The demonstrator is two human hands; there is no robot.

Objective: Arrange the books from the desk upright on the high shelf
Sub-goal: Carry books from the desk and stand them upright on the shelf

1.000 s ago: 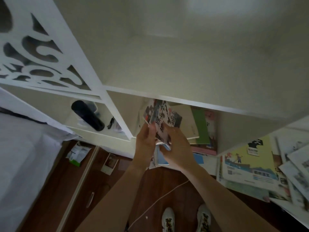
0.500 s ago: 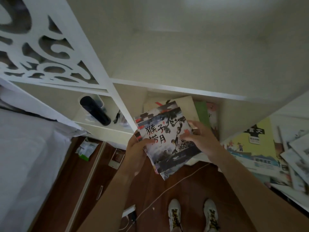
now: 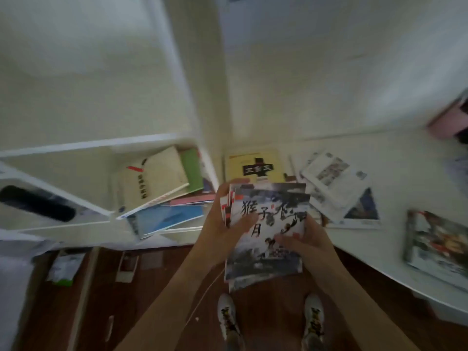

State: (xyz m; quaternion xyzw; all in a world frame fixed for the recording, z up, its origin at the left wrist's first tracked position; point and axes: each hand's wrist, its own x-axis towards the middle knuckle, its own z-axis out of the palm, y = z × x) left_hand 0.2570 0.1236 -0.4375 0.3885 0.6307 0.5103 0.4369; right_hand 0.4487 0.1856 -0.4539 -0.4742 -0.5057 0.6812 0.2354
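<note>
— Well, what is held, and how?
— A small stack of books (image 3: pixel 266 231) with an ink-painting cover is gripped from both sides: the left hand (image 3: pixel 222 224) is curled round its left edge, the right hand (image 3: pixel 307 239) round its right edge, thumbs laid on the cover.
— And where is the stack found?
— It is held above the wooden floor (image 3: pixel 157 295), just in front of the white table (image 3: pixel 374 247). Left of the stack, several books (image 3: pixel 157 183) are seen leaning in a low shelf compartment (image 3: pixel 83 148); beyond and right of the stack, loose books (image 3: pixel 336 181) are spread on the table.
</note>
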